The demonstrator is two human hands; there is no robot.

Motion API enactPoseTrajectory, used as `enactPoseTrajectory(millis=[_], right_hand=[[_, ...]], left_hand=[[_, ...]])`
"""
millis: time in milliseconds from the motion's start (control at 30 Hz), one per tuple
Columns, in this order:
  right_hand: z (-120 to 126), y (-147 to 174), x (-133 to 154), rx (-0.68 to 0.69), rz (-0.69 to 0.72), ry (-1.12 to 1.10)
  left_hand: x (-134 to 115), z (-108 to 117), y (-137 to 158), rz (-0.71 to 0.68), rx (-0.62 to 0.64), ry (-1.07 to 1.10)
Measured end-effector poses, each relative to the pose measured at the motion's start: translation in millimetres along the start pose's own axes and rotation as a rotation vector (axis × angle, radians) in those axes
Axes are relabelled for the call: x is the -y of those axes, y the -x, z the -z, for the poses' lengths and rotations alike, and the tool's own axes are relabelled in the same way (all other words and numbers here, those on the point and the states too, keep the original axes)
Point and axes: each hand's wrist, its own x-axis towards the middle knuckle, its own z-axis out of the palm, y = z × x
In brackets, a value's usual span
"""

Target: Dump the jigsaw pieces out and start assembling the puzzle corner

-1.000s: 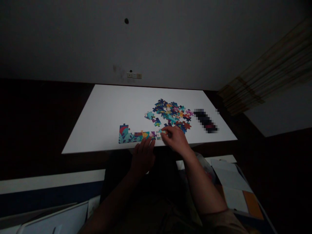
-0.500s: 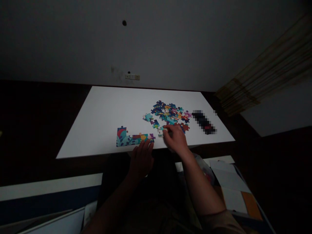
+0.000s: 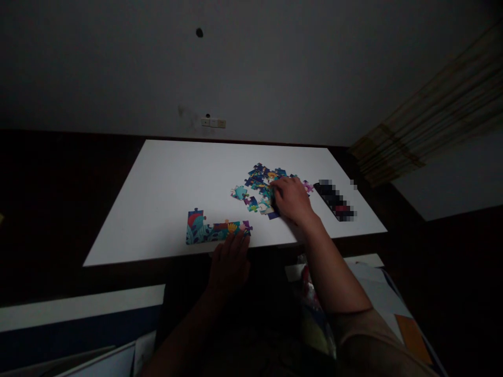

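A white surface stands against a grey wall with a wall socket. A striped curtain hangs right; papers lie near right.

The room is very dim; only the white surface catches light, while the edges sink into near-black. Fine detail is soft and grainy, with wide-angle stretching at the corners.

Right hand covers part of loose puzzle pile. Dark object beside it pixelated, unidentifiable.
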Motion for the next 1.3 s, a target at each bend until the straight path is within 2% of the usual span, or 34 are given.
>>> enactPoseTrajectory(millis=[167,400,533,667,800,1000,1133,1300], right_hand=[[1.0,-23.0,-18.1,0.191,0.103,0.086],[11.1,-18.4,-34.8,0.242,0.016,0.159],[15.1,-8.6,-33.3,0.153,0.006,0.109],[17.0,13.4,-5.8,0.078,0.074,-0.025],[6.3,43.7,15.0,0.056,0.106,-0.088],[-11.4,61.5,7.0,-0.076,0.015,-0.157],[-8.4,61.2,7.7,-0.149,0.013,-0.206],[-3.4,73.6,5.5,-0.345,-0.133,-0.238]], left_hand=[[2.1,3.4,-1.5,-0.006,0.015,0.012],[1.8,6.8,-2.4,-0.005,0.051,0.034],[4.8,6.7,-1.8,-0.039,0.101,0.061],[6.9,5.2,0.1,-0.037,0.139,0.073],[5.5,2.3,2.4,-0.016,0.145,0.063],[2.2,8.8,-0.5,-0.015,0.097,0.084],[-6.3,23.2,-6.1,0.048,0.079,0.106],[-17.0,40.8,-11.3,0.064,0.083,0.138]])
